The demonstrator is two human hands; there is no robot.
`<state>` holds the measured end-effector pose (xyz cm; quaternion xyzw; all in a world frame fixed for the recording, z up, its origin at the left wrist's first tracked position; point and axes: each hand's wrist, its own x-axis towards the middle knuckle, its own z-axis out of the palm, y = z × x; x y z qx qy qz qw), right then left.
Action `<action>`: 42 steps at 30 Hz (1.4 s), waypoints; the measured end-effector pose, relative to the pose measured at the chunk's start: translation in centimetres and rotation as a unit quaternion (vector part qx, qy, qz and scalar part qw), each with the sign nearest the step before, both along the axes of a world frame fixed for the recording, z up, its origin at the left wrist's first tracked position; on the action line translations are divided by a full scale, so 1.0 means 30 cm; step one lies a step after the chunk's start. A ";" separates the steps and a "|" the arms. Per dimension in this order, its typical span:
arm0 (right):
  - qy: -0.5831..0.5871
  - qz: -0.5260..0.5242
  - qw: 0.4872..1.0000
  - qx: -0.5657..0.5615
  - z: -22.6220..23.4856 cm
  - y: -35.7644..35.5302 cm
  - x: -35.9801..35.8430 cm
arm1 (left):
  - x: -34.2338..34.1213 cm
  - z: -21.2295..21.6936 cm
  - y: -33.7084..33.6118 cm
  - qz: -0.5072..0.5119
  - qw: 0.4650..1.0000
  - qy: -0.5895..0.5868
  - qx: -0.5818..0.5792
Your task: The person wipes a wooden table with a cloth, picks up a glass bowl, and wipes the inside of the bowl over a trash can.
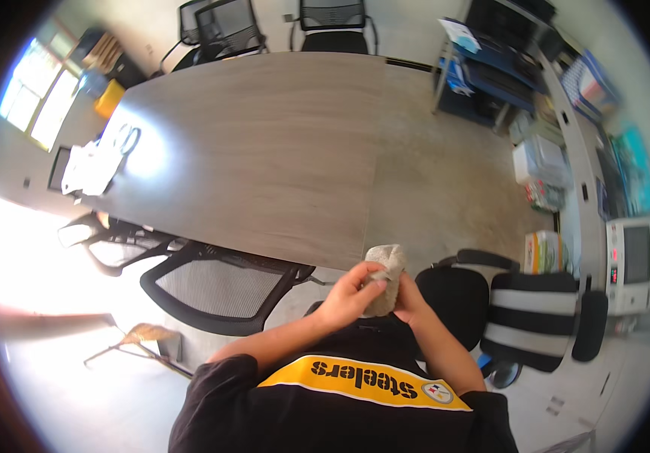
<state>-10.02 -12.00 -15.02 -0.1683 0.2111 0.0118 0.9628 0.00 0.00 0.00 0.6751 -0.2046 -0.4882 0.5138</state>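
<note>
In front of my chest, close to the table's near right corner, I hold a beige-grey bundle (387,259) that looks like folded cloth; its exact kind is unclear. My left hand (351,293) is closed on its left side, with thumb and fingers pressed against the front. On the other side my right hand (409,299) supports the bundle, its fingers mostly hidden behind it. The bundle stands roughly upright, its upper end sticking out above my fingers.
A long wood-grain table (264,143) stretches ahead, with white papers (91,167) at its left end. Mesh chairs (219,285) stand along its near side. To my right are a striped black office chair (532,313), a white device (630,264) and boxes (542,160).
</note>
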 end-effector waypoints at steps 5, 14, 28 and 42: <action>0.161 0.053 0.970 -0.175 0.162 -0.658 -0.036 | -0.213 -0.084 -0.352 0.076 0.947 0.266 -0.166; -0.265 0.275 0.611 -0.693 -0.139 -0.887 0.188 | -0.376 -0.692 -0.375 0.491 0.789 0.367 -0.038; -0.326 0.371 0.265 -0.828 -0.382 -1.244 0.766 | -0.286 -0.990 -0.815 0.774 0.515 0.341 -0.139; -0.066 0.079 0.084 -0.991 -0.442 -2.632 2.027 | -0.251 -1.128 -0.903 0.810 0.380 0.174 0.412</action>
